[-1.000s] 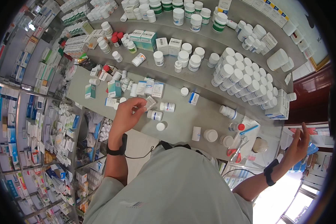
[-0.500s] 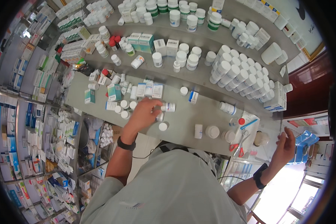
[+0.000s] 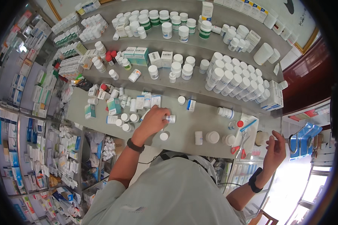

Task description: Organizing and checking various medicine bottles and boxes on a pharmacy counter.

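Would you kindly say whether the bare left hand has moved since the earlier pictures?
Yes, the left hand has moved rightward, closer to the rectangular blue-and-white box.

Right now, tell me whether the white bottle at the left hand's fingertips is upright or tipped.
Tipped: the white bottle points sideways from the left hand, its labelled side facing the camera.

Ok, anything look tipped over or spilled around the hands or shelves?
Yes: a white bottle lies on its side on the lower shelf, though its neighbours stand upright. The bottle by the left hand lies sideways too. No spill shows.
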Demonstrator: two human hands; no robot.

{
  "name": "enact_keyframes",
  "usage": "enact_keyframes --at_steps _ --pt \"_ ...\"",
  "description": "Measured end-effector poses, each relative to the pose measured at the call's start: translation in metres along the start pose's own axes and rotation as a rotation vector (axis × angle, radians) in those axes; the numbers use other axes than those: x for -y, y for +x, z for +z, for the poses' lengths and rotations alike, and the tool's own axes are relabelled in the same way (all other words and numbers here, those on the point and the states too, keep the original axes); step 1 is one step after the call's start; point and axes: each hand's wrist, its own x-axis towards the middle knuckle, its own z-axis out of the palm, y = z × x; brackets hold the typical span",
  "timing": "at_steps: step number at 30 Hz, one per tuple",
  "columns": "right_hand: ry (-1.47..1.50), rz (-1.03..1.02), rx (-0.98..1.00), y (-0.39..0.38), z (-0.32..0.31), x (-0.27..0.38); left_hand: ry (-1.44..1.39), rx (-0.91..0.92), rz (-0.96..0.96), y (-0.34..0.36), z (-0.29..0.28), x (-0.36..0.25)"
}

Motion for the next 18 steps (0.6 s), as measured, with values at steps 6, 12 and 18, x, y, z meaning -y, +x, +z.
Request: enact_keyframes --at_steps 6,12,18 --pt "0.019 -0.007 -0.039 -0.007 0.011 0.003 -0.047 0.021 0.029 -0.001 -0.002 -0.006" --pt "0.100 0.003 0.070 -0.011 0.026 0.014 -0.062 0.025 0.072 -0.005 0.006 0.007" --pt "0.034 -0.043 0.122 -0.016 0.024 0.011 -0.092 -0.022 0.090 -0.007 0.015 0.007"
